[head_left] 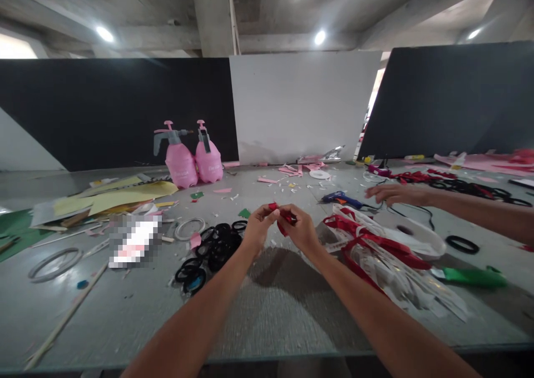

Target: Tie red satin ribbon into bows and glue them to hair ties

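Both of my hands meet above the middle of the table, fingers pinched on a small piece of red ribbon (284, 226). My left hand (259, 226) grips its upper left end, where a bit of red shows at the fingertips. My right hand (301, 230) holds the folded part, and the fingers hide some of it. Left of my hands lies a pile of black hair ties (221, 245). To the right, red ribbon lengths (367, 236) lie over white and clear strips (409, 280). A blue glue gun (342, 199) rests beyond them.
Another person's hand (394, 194) reaches in from the right, over a black cord. Two pink spray bottles (182, 165) stand at the back left. A white roll (411, 234), green ribbon (475, 276), yellow sheets (129, 197) and a wooden stick (69, 317) lie about. Upright boards (304, 108) border the back.
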Available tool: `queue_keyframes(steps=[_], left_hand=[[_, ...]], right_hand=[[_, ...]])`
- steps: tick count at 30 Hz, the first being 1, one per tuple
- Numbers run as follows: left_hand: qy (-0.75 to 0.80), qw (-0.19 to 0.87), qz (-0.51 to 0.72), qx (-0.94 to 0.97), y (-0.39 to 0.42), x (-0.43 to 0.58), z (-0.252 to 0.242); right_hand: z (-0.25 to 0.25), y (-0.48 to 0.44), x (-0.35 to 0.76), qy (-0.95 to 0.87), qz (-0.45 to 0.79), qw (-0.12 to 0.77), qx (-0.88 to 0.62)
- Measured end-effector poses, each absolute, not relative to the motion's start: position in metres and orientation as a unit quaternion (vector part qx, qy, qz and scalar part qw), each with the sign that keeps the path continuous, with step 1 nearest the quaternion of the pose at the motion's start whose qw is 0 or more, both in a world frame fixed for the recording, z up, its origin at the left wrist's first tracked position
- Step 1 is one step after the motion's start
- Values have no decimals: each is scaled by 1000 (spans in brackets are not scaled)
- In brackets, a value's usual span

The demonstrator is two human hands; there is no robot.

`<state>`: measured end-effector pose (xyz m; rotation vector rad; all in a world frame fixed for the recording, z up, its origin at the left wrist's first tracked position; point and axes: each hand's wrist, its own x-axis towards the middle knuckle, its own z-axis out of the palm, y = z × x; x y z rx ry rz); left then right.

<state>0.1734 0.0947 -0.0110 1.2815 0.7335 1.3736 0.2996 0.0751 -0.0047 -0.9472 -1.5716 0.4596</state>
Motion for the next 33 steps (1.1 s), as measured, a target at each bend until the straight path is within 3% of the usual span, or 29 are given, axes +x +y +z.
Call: queue_keyframes(steps=[10,14,24,33], left_hand=[[244,630,567,470,93,177,-16],[274,572,560,532,96,175,-16],[390,295,607,626,98,163,-9],[372,308,558,675,95,164,-10]], right_hand=[[-13,79,299,-638,269,599,-402],[-10,79,301,-630,288,609,-386],[-14,85,300,-561,377,618,-401],[-15,91,302,-548,397,622,-394]])
